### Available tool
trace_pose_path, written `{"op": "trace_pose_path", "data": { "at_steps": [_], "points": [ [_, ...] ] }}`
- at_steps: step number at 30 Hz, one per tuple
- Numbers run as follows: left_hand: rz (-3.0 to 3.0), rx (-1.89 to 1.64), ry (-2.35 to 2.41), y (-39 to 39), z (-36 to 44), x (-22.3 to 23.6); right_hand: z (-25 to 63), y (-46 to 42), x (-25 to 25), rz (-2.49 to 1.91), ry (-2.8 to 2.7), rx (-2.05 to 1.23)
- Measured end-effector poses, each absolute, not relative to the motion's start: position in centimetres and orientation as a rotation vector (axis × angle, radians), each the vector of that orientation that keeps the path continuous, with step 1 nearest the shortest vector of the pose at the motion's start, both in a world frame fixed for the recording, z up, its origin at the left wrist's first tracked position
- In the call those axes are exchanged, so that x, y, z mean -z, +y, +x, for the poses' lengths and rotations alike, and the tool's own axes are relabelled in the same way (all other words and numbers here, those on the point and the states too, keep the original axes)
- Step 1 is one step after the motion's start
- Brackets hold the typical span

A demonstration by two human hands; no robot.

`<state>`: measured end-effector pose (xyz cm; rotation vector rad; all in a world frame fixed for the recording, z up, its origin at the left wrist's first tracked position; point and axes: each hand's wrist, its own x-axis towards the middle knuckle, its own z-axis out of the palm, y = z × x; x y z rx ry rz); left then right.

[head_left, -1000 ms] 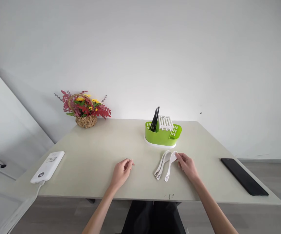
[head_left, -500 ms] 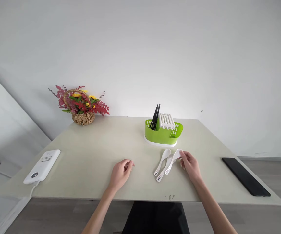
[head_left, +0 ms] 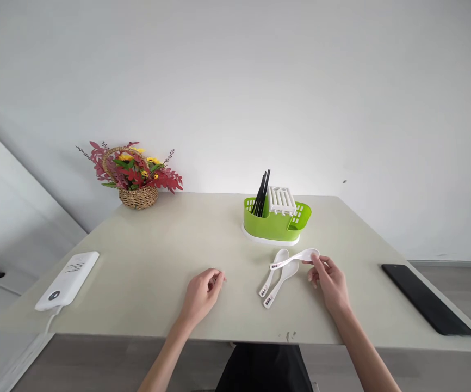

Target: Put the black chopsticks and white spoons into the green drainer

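Observation:
Between the thumb and fingers of my right hand is the bowl end of a white spoon. Its handle points left, above two more white spoons. Of those, the left spoon is partly covered by the held one, and the nearer spoon lies beside it on the table. My left hand rests on the tabletop to the left, its fingers loosely curled with nothing visible in them. Behind the spoons stands a green utensil holder with black chopsticks upright in its left compartment.
A white slotted rack sits on top of the holder. A wicker basket of flowers stands at the back left of the table. A white power bank with a cable lies at left, a black phone at right.
My right hand has turned the held spoon from slanting toward me to nearly level, its handle now pointing left. My left hand stays in place. The camera view has shifted slightly.

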<state>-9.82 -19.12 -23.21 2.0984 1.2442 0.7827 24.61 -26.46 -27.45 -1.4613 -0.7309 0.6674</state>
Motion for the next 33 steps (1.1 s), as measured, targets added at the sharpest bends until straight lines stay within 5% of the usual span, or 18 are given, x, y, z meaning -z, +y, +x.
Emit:
{"op": "trace_pose_path", "data": {
  "at_steps": [12, 23, 33],
  "points": [
    [2.084, -0.773, 1.247, -19.2, -10.1, 23.5, 22.2, -26.9, 23.9, -1.419, -0.76, -0.448],
    [2.033, -0.76, 1.282, -19.5, -9.8, 23.0, 21.8, -19.8, 10.1, -1.456, -1.305, 0.635],
    [2.034, -0.769, 1.249, -19.5, -10.1, 23.3, 20.9, -16.4, 11.6, -1.276, -1.823, 0.987]
  ]
}}
